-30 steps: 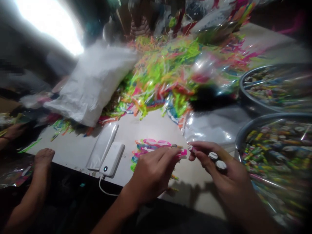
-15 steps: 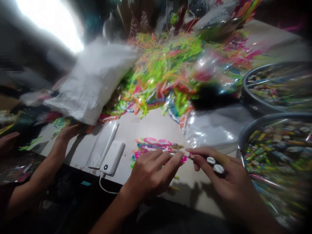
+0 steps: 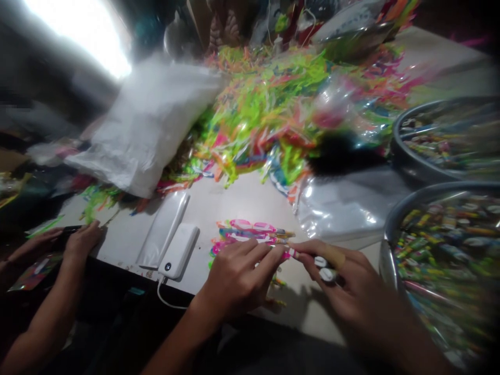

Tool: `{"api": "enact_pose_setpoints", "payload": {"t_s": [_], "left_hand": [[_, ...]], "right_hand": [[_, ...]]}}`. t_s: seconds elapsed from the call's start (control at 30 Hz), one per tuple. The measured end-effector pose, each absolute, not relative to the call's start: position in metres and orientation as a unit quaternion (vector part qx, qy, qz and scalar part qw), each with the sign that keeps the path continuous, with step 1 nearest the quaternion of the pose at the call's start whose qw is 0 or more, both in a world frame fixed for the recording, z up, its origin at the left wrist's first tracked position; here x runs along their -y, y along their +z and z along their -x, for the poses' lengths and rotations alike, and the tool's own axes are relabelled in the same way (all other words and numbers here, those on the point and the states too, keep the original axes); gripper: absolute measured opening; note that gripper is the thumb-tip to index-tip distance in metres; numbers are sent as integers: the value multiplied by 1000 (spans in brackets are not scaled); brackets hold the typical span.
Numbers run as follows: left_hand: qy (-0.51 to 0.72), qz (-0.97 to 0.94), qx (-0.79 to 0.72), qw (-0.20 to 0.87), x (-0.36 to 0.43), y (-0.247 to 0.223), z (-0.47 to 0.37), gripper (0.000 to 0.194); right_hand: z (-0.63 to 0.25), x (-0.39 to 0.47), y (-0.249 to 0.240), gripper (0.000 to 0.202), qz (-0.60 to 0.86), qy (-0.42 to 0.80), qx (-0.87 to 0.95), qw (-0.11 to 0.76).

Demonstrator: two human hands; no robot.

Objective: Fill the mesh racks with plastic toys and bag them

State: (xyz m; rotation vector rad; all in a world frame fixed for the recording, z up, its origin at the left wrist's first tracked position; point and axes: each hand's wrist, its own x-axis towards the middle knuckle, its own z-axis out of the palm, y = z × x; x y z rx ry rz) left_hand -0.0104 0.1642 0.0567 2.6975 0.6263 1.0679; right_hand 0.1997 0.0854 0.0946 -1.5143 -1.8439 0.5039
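Near the table's front edge, my left hand [image 3: 240, 268] is closed, its fingertips on a pink plastic piece [image 3: 287, 253] that is partly hidden under them. My right hand [image 3: 351, 284] meets it from the right, thumb and forefinger pinching at the end of that piece. Two small white-ended tubes [image 3: 327, 274] are tucked in the same palm; their far ends are hidden. Just beyond my left hand lies a row of pink, blue and orange plastic pieces [image 3: 253, 226] with thin tips pointing right. A few small yellowish sticks [image 3: 279, 302] show below the hands.
A large heap of neon plastic pieces [image 3: 265, 114] covers the back, beside a white bag [image 3: 144, 120]. Two metal bowls [image 3: 386, 260] of small colourful tubes stand at right. A clear plastic sheet [image 3: 344, 203], a white power bank [image 3: 179, 250] with cable, and a co-worker's hand [image 3: 80, 242] are nearby.
My right hand has moved slightly left, closer to my left hand, with the white-ended tubes. The co-worker's hand has drawn back from beside the white bag toward the table's front-left edge.
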Motion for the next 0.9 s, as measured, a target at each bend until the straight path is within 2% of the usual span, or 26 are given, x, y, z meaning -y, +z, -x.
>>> {"api": "enact_pose_setpoints", "payload": {"t_s": [0.1,0.17,0.23,0.3,0.37,0.43,0.5,0.57,0.7,0.9], "left_hand": [[352,-907,-205,108,-167,51,12,27],[345,-909,-206,109,-171,45,15,28],[332,-912,-223,91,-177,36,17,30],[307,-918,-244,61,-184,26,21,33],[282,-925,-253,33,-191,13,25,36],[269,-929,-255,16,-196,0,29,41],[264,-930,-255,8,-197,-11,32,49],[256,-933,-251,15,-196,-18,33,56],[260,-931,-252,42,-194,-20,34,55],[339,-898,-267,87,-197,-4,37,45]], "right_hand": [[-194,-87,92,25,585,228,695,350],[-190,-91,84,22,593,298,654,364],[-189,-100,70,25,595,383,592,386],[-192,-115,53,31,612,402,545,409],[-200,-136,35,30,677,299,545,393],[-209,-159,20,30,753,132,577,289],[-216,-180,8,36,788,31,591,168],[-221,-196,-1,45,801,9,589,106],[-224,-213,-14,46,820,-2,569,60],[-225,-209,-15,41,808,-19,584,72]]}}
